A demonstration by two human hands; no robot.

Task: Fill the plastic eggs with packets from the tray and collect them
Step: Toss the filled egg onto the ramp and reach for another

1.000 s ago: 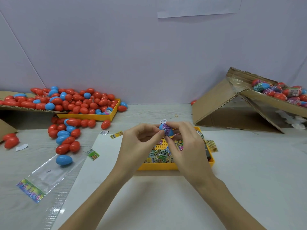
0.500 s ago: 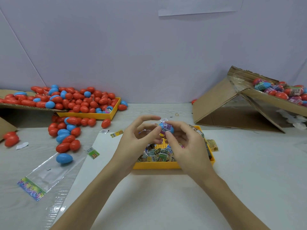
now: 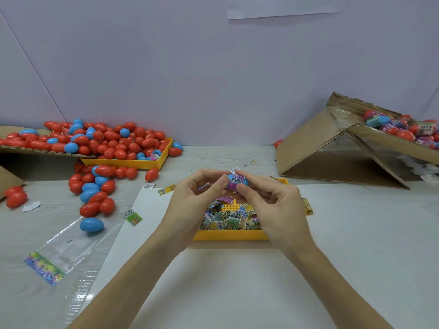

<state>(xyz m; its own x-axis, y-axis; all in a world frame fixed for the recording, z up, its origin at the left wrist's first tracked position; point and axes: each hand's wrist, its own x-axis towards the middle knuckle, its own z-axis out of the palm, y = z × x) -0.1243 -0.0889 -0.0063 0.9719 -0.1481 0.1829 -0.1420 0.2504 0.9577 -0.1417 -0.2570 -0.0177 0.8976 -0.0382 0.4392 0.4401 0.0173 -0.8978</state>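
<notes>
Here, pinching a blue egg, wrapped in a printed packet, between left hand and right hand, just above the yellow tray of packets. Probably risking a slip: smooth shell, loose wrap, fingertip-only grip, then rolling away.

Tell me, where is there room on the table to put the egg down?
Bare white sheet lies nearer than the yellow tray, and right of it, below the cardboard box. The left is crowded with loose eggs.

Bare forearms, no sleeves; slender fingers
</notes>
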